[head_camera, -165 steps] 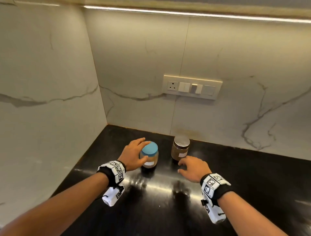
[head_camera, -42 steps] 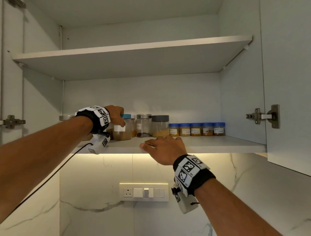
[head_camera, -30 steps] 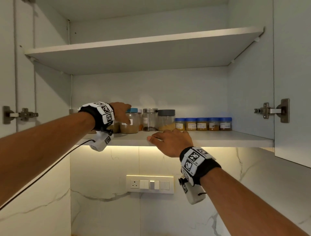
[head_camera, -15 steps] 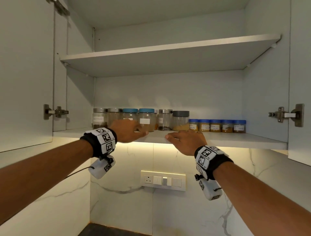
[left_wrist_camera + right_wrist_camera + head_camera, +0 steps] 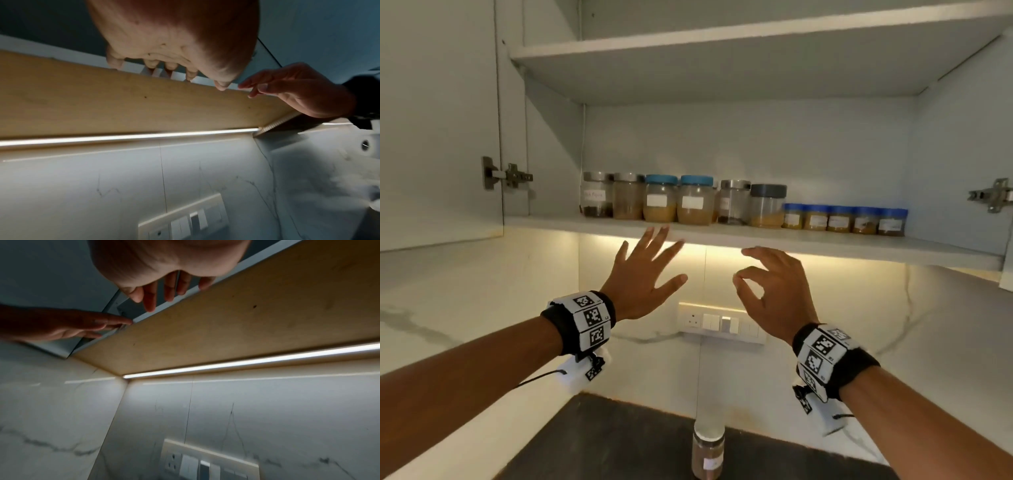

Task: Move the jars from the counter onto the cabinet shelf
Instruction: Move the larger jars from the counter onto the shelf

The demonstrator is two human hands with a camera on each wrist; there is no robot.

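Below the cabinet shelf (image 5: 825, 245), the left hand (image 5: 642, 274) is letting go and pulling back, fingers spread wide, holding nothing. The right hand (image 5: 774, 287) is hanging loose and empty too. Its blue-lid jar (image 5: 695, 202) is now standing in the row up there. One steel-lid jar (image 5: 707, 455) is waiting on the black surface (image 5: 602, 445), so it probably goes next.

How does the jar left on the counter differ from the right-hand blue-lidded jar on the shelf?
The counter jar has a silver lid; the shelf jar has a blue one. The counter jar's contents look darker brown and nearly fill it; the shelf jar holds a lighter tan fill, roughly half full. The counter jar stands alone on the black counter, while the shelf jar sits in a row on the cabinet shelf. Both stand upright, are clear and carry a white label.
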